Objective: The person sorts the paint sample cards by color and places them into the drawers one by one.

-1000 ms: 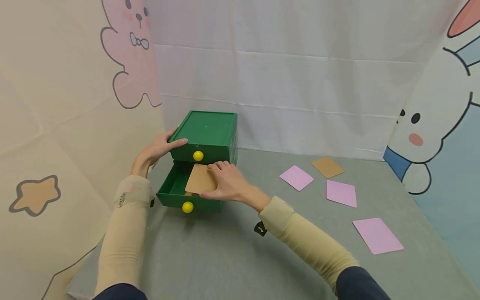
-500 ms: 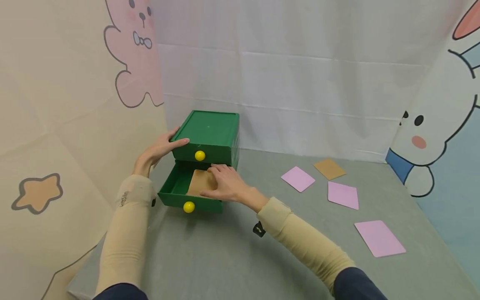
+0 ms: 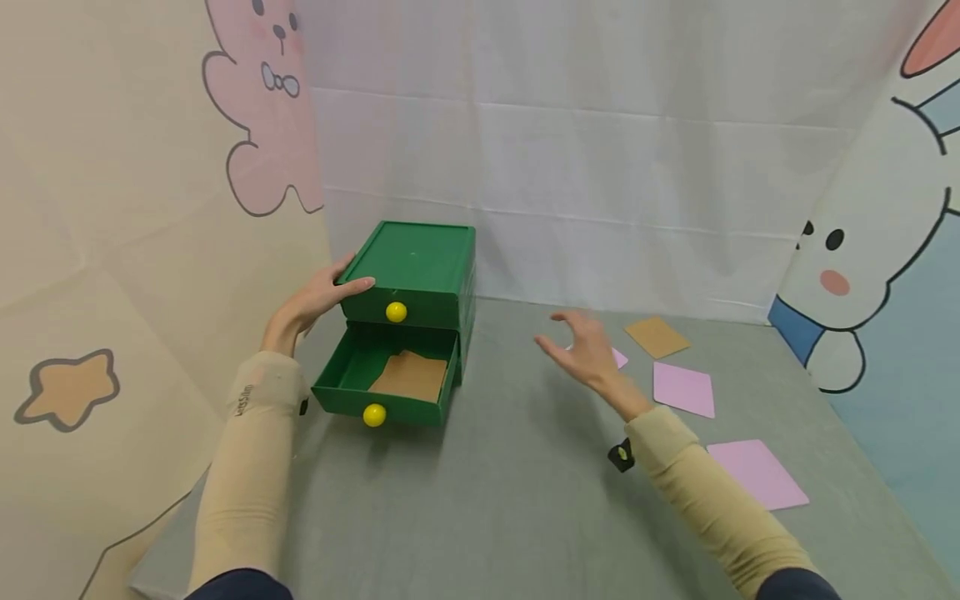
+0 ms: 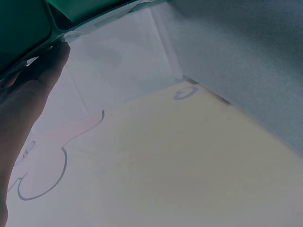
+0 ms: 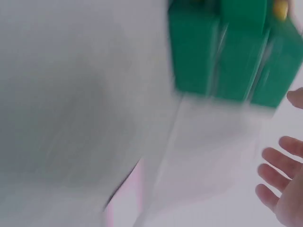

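Note:
A small green drawer cabinet (image 3: 416,252) with yellow knobs stands left of centre in the head view. Its lower drawer (image 3: 412,409) is pulled out, with tan cards (image 3: 412,377) lying inside; the upper one is in. My left hand (image 3: 311,300) rests at the cabinet's front left corner, thumb on the top edge and straight fingers along the side. Over the table, my right hand (image 3: 588,354) is empty, thumb and fingers spread apart. It partly covers a pink card (image 3: 619,357). In the right wrist view, the fingers (image 5: 279,163) appear at the right edge, the cabinet blurred beyond.
Right of the right hand, a tan card (image 3: 657,337) and a pink card (image 3: 684,388) lie on the grey table (image 3: 517,500). Another pink card (image 3: 757,473) lies closer in, partly behind the right sleeve. Printed curtains (image 3: 585,167) stand behind and beside the table.
My right hand has let go of a tan card in the lower drawer and moved right, out over the table. The left hand has stayed on the cabinet.

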Motion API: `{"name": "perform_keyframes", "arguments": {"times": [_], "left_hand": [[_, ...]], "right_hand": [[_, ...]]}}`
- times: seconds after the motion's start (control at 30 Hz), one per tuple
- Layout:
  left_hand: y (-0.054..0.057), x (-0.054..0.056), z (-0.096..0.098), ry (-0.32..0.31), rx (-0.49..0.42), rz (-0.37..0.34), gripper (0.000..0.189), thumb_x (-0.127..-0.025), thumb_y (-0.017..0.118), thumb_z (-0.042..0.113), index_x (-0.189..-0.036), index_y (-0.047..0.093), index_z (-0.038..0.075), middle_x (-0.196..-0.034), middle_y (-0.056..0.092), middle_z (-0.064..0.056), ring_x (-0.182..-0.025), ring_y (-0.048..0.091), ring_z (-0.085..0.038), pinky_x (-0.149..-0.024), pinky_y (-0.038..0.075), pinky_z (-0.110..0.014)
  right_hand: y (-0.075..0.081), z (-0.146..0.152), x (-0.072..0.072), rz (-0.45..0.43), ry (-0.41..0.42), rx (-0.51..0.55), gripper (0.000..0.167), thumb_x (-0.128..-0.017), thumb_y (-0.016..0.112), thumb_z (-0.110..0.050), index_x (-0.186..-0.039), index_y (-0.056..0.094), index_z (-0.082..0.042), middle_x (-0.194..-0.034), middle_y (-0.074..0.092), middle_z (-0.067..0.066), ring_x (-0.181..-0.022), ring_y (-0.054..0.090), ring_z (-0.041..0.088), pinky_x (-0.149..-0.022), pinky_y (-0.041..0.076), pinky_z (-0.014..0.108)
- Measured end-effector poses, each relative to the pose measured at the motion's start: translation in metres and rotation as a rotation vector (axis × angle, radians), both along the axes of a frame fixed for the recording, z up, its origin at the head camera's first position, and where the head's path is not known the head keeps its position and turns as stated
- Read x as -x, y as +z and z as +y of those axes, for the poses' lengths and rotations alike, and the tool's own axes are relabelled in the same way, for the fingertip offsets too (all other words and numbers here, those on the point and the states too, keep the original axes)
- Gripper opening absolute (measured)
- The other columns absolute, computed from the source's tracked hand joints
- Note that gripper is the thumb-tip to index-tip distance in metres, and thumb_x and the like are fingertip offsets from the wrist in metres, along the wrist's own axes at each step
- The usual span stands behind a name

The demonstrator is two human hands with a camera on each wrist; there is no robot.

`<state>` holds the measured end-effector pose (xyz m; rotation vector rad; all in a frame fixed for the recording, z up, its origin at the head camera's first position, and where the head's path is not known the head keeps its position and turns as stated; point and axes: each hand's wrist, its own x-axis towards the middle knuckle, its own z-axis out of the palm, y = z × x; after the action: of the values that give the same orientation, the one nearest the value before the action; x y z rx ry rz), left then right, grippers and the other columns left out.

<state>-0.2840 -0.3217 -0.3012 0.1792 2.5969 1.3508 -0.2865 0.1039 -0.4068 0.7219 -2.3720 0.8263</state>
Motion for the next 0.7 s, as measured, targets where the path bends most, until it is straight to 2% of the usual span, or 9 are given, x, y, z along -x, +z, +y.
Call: {"name": "perform_keyframes", "arguments": {"times": [0.2,0.37,0.5,0.57,0.7], "left_hand": [[-0.001,0.000,-0.002,0.013,-0.008,-0.004,0.091,-0.095,0.055,0.046,-0.156,-0.007,0.020,-0.163,-0.009,-0.011,-0.151,-0.006,-0.037,-0.117,0.006,-0.066],[-0.001,-0.002,0.001,0.008,-0.019,-0.001,0.091,-0.094,0.055,0.047,-0.156,-0.005,0.021,-0.164,-0.008,-0.009,-0.151,-0.005,-0.036,-0.118,0.007,-0.065],[-0.001,-0.003,0.001,-0.003,-0.021,0.007,0.089,-0.096,0.055,0.043,-0.156,-0.005,0.019,-0.164,-0.008,-0.010,-0.151,-0.006,-0.036,-0.118,0.006,-0.065],[-0.004,0.000,-0.001,-0.001,-0.019,0.015,0.089,-0.096,0.055,0.043,-0.156,-0.005,0.019,-0.164,-0.008,-0.010,-0.151,-0.006,-0.036,-0.118,0.006,-0.065],[-0.003,0.000,-0.001,0.001,-0.018,0.018,0.089,-0.096,0.055,0.042,-0.156,-0.005,0.018,-0.164,-0.008,-0.011,-0.151,-0.005,-0.036,-0.118,0.006,-0.064]], "right_hand": [[-0.028,0.099,0.025,-0.249,-0.276,0.037,0.053,-0.090,0.065,-0.029,-0.125,0.054,0.009,-0.127,0.056,0.032,-0.120,0.048,0.048,-0.101,0.040,0.058],[-0.050,0.156,0.028,-0.406,-0.419,-0.033,0.060,-0.094,0.057,-0.032,-0.132,0.045,0.013,-0.128,0.051,0.037,-0.119,0.044,0.053,-0.100,0.037,0.062],[-0.059,0.175,0.026,-0.524,-0.423,-0.123,0.067,-0.096,0.055,-0.033,-0.139,0.036,0.015,-0.133,0.045,0.039,-0.123,0.037,0.056,-0.101,0.033,0.065],[-0.061,0.177,0.027,-0.575,-0.397,-0.170,0.069,-0.097,0.053,-0.033,-0.142,0.031,0.015,-0.140,0.037,0.038,-0.128,0.028,0.058,-0.105,0.026,0.068],[-0.063,0.177,0.033,-0.670,-0.337,-0.237,0.073,-0.100,0.046,-0.035,-0.146,0.019,0.015,-0.145,0.028,0.039,-0.135,0.013,0.060,-0.107,0.012,0.074]]}}
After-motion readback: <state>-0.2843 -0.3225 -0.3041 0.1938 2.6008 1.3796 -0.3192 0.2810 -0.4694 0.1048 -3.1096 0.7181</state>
